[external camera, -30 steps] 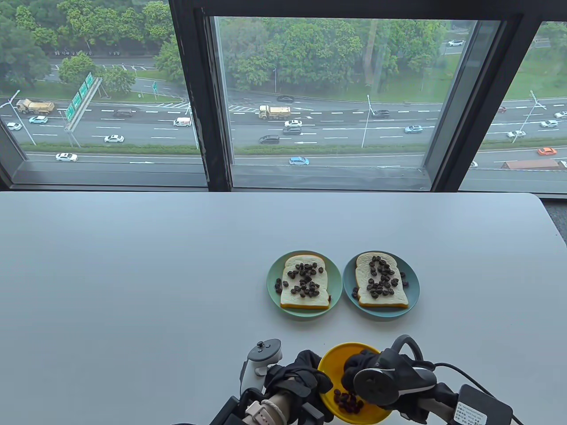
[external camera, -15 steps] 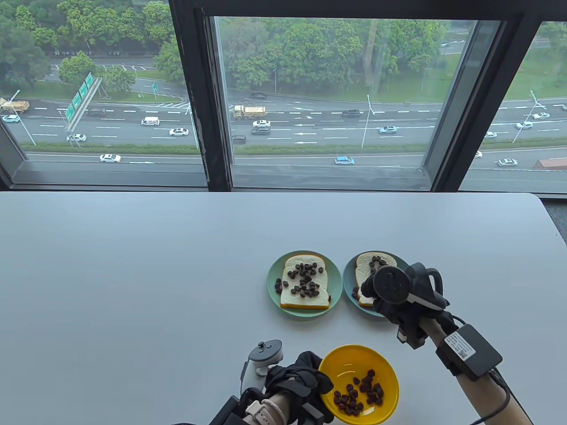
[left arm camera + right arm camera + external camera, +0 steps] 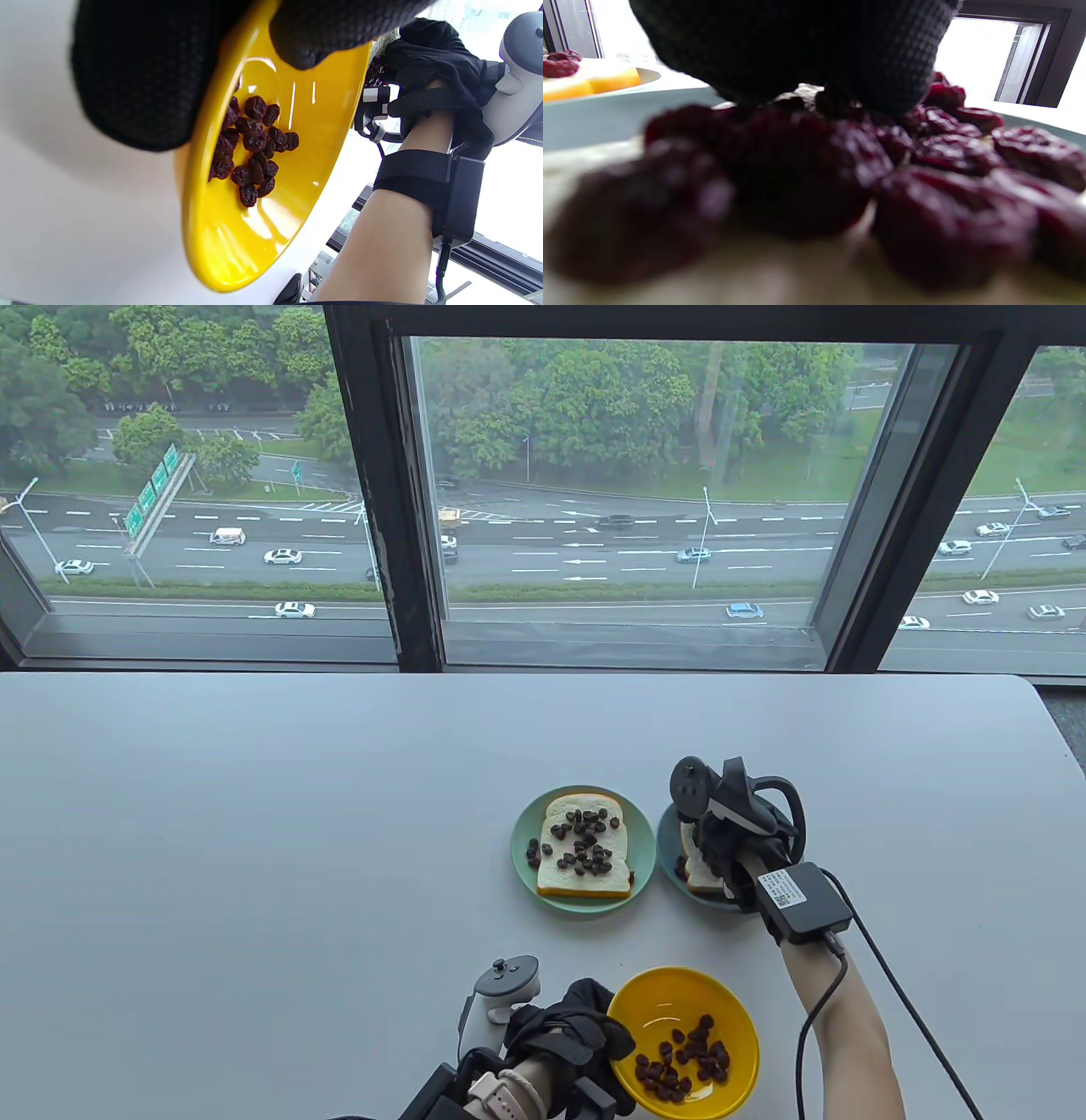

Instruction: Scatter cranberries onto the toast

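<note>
My left hand (image 3: 612, 1028) grips the near-left rim of a yellow bowl (image 3: 721, 1010) holding dark red cranberries (image 3: 683, 1059). In the left wrist view its fingers (image 3: 140, 84) clamp the bowl's rim (image 3: 220, 254). My right hand (image 3: 714, 838) is low over the right toast (image 3: 697, 875) on a blue plate (image 3: 670, 884) and covers most of it. In the right wrist view its bunched fingertips (image 3: 814, 55) touch the cranberry pile (image 3: 806, 169) on that toast. The left toast (image 3: 585, 882), topped with cranberries, lies on a green plate (image 3: 522, 848).
The two plates sit side by side at the middle right of the white table (image 3: 254, 831); the bowl is near the front edge. A cable (image 3: 848, 967) runs from my right wrist pack. A large window stands beyond the table's far edge.
My right hand has left the yellow bowl and moved forward over the right toast, now lowered onto it. The left hand and bowl have stayed put.
</note>
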`<action>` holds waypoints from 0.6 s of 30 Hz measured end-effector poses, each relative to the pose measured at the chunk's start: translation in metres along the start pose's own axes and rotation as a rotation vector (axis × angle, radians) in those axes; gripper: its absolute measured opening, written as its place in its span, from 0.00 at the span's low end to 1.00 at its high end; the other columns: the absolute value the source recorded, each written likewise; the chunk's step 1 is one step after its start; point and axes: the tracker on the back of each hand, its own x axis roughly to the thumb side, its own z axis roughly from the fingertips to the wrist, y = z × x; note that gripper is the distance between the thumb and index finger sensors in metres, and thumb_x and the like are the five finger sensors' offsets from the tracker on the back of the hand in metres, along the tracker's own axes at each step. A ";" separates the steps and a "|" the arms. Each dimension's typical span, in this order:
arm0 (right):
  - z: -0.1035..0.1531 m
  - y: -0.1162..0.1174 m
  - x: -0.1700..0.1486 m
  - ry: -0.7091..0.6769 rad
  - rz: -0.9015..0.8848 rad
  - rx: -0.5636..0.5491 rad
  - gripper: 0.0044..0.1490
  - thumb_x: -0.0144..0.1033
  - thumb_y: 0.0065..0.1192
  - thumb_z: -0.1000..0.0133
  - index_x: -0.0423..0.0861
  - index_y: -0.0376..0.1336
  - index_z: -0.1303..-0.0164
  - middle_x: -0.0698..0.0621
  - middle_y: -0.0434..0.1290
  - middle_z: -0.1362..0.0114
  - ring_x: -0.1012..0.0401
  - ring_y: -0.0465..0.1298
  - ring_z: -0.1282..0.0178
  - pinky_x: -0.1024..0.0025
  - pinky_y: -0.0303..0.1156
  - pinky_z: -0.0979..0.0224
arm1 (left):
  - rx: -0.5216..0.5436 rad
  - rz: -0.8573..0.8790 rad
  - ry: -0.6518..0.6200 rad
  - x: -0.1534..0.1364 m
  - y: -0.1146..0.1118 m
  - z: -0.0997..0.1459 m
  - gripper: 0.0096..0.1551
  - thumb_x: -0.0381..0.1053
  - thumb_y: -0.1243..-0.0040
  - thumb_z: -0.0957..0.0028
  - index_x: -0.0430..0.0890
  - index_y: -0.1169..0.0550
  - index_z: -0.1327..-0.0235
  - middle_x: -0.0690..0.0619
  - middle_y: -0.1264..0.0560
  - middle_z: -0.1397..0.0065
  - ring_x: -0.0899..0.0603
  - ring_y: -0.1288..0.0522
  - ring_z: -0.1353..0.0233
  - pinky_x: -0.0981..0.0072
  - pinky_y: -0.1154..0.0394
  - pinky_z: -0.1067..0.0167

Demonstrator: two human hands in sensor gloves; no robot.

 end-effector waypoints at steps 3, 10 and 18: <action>0.001 0.000 -0.001 0.005 -0.004 -0.008 0.25 0.39 0.67 0.61 0.64 0.65 0.52 0.57 0.69 0.37 0.61 0.75 0.46 0.85 0.83 0.52 | -0.004 0.001 0.005 -0.001 0.000 0.000 0.28 0.40 0.39 0.52 0.51 0.41 0.44 0.39 0.36 0.47 0.38 0.29 0.56 0.57 0.12 0.69; 0.020 -0.009 -0.016 -0.018 -0.053 -0.070 0.28 0.40 0.63 0.58 0.61 0.64 0.46 0.54 0.67 0.34 0.58 0.75 0.43 0.78 0.83 0.50 | 0.003 0.000 0.003 -0.001 0.000 0.000 0.28 0.40 0.39 0.52 0.51 0.41 0.44 0.39 0.37 0.47 0.38 0.29 0.56 0.57 0.12 0.69; 0.077 -0.029 -0.044 -0.009 -0.107 -0.118 0.31 0.42 0.61 0.57 0.59 0.61 0.41 0.52 0.65 0.31 0.56 0.74 0.39 0.74 0.82 0.47 | 0.013 -0.029 -0.005 0.001 -0.002 0.000 0.28 0.40 0.39 0.52 0.51 0.41 0.44 0.39 0.37 0.47 0.38 0.29 0.56 0.57 0.12 0.69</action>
